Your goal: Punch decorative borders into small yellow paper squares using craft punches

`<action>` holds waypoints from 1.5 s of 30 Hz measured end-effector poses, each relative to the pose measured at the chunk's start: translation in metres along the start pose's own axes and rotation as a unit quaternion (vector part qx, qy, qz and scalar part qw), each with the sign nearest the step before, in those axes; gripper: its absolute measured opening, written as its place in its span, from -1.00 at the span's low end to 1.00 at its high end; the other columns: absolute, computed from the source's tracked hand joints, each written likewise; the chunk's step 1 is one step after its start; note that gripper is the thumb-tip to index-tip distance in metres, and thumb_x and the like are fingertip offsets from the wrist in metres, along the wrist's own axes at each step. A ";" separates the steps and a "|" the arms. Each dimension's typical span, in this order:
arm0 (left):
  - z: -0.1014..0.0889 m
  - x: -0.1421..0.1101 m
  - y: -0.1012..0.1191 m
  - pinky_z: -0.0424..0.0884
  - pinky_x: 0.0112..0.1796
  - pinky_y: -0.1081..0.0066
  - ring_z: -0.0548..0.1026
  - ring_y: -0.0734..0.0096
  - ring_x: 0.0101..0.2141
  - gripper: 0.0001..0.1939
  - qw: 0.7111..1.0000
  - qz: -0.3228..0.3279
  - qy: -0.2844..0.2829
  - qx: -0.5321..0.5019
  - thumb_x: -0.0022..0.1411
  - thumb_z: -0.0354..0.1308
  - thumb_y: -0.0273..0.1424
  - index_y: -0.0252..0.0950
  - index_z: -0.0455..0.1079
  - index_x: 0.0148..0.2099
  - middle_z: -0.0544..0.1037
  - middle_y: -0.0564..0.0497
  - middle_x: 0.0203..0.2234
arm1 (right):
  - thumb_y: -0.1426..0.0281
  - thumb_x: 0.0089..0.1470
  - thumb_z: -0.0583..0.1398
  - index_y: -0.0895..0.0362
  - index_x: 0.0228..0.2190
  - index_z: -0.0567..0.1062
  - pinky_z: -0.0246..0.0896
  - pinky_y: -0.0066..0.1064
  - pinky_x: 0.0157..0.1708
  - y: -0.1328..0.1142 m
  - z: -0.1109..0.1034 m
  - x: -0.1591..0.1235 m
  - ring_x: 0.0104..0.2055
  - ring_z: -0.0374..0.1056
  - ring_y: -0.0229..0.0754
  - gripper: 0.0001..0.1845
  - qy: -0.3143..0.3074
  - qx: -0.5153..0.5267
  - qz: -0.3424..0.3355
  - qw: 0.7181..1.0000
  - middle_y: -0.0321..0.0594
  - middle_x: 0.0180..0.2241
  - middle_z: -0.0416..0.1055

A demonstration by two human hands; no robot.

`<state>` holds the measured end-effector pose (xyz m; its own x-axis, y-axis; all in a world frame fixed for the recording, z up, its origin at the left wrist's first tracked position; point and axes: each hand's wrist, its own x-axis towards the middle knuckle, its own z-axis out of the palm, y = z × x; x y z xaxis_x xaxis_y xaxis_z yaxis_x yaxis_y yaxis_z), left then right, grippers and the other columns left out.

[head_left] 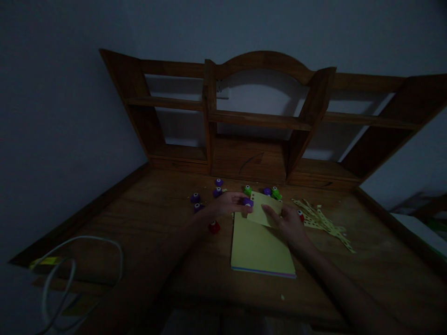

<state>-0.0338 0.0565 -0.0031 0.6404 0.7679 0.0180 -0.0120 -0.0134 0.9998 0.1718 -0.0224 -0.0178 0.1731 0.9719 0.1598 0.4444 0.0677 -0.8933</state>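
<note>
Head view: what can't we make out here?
All in the head view:
Held purple punch: grip side, covered by fingers of the left hand.
Yellow sheet: part under the right hand.
Red punch: partly behind that hand.
Paper strips: hole shapes, too small and dim.
Cable: cut off by the bottom edge.

Your left hand covers part of the purple craft punch; your right hand hides part of the small yellow sheet and of 1 red craft punch. The sheet covers the far edge of the paper stack. The near edge cuts off your 2 forearms and the white cable. Shapes in the punched strips look too small to tell.
</note>
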 end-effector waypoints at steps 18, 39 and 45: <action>0.006 -0.006 0.008 0.35 -0.16 0.30 0.46 0.30 -0.22 -0.71 0.999 -0.008 -0.007 0.035 0.14 0.22 -0.31 -0.42 0.44 -0.15 0.53 -0.11 -0.29 | -0.02 -0.03 0.15 0.22 -0.46 0.55 0.14 -0.42 -0.60 0.002 0.002 0.001 -0.53 0.32 -0.14 -0.48 -0.008 -0.024 -0.060 0.998 -0.16 -0.57 0.47; 0.010 0.004 -0.010 0.29 -0.35 0.45 0.43 0.43 -0.38 -0.66 0.999 0.044 -0.005 0.023 -0.04 0.34 -0.25 -0.36 0.43 -0.25 0.50 -0.04 -0.36 | 0.03 0.02 0.16 0.23 -0.38 0.54 0.23 -0.39 -0.52 0.005 0.002 0.002 -0.47 0.41 -0.09 -0.52 -0.042 0.017 -0.033 0.998 -0.14 -0.45 0.53; 0.013 0.004 -0.013 0.26 -0.39 0.47 0.41 0.45 -0.40 -0.63 0.999 0.046 0.013 0.018 -0.05 0.35 -0.25 -0.37 0.43 -0.24 0.49 -0.03 -0.38 | 0.06 0.04 0.16 0.22 -0.35 0.55 0.27 -0.37 -0.48 0.005 0.002 0.002 -0.42 0.44 -0.08 -0.55 -0.051 0.015 -0.039 0.998 -0.13 -0.41 0.54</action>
<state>-0.0216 0.0514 -0.0165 0.6176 0.7788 0.1098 -0.0411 -0.1075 0.9934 0.1723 -0.0200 -0.0231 0.0486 0.9812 0.1865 0.4258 0.1486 -0.8925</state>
